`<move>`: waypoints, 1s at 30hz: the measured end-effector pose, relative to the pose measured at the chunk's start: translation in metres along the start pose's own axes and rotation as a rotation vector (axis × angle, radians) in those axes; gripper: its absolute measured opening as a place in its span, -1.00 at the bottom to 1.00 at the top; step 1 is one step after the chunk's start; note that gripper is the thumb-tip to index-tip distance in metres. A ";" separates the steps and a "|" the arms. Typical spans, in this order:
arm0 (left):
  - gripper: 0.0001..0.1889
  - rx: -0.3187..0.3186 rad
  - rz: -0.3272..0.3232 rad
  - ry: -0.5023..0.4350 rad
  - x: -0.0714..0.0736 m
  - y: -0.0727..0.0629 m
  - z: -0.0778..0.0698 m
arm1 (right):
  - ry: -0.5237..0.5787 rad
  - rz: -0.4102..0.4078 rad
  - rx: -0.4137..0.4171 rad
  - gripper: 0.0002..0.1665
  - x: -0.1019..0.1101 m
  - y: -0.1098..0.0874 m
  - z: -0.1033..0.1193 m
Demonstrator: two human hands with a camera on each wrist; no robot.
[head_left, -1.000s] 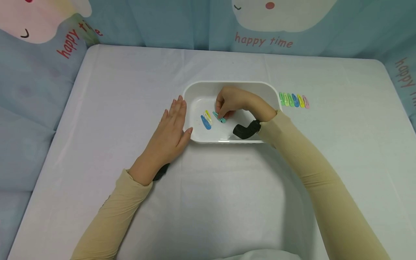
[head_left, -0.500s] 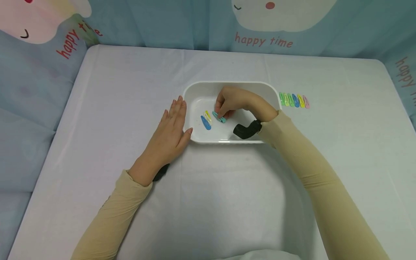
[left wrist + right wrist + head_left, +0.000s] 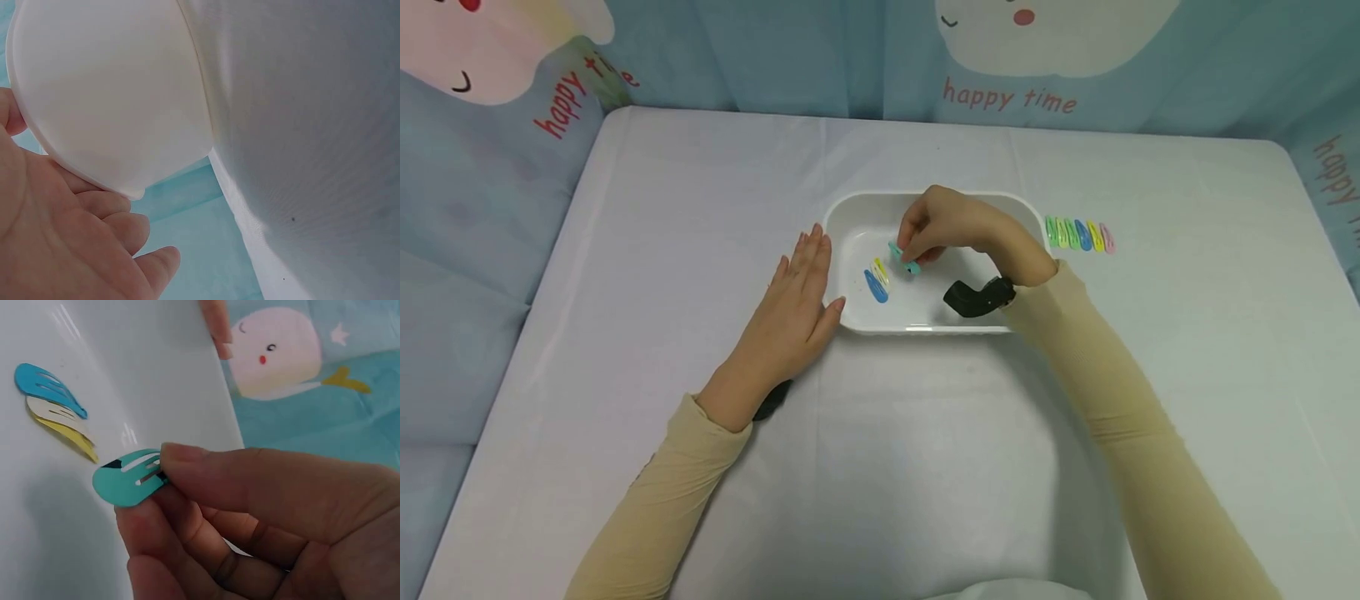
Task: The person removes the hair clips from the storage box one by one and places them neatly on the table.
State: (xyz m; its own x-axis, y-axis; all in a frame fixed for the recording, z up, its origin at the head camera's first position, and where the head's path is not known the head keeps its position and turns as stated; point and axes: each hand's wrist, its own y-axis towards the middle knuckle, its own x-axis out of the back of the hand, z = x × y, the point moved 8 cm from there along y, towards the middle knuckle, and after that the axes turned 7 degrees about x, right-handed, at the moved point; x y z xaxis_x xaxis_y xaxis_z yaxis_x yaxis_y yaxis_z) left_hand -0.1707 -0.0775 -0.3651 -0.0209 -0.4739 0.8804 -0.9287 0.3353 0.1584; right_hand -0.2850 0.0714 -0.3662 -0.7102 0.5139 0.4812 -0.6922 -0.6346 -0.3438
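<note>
near the middle of the head frame, the teal clip is inside the tray, its middle pinched by the right hand's thumb and fingers. i judge it light, springy and slick, best gripped flat across that middle. the left hand rests against the rim, fingers straight. lower left, the blue clip and yellow clip crowd it; bare tray lies below, towards the raised near edge.

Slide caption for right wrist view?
Right hand pinches a teal hair clip; a blue clip lies in the white tray.
</note>
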 end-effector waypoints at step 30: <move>-0.29 -0.015 -0.009 0.014 0.000 0.000 0.000 | 0.109 -0.165 0.168 -0.90 0.026 -0.034 0.016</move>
State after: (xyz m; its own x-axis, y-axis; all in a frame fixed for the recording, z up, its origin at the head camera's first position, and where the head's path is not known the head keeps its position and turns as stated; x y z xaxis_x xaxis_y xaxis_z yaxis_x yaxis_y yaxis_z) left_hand -0.1705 -0.0772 -0.3653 -0.0073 -0.4659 0.8848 -0.9233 0.3429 0.1729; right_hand -0.2779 0.0974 -0.3292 -0.6054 0.6721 0.4264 -0.7753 -0.6191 -0.1249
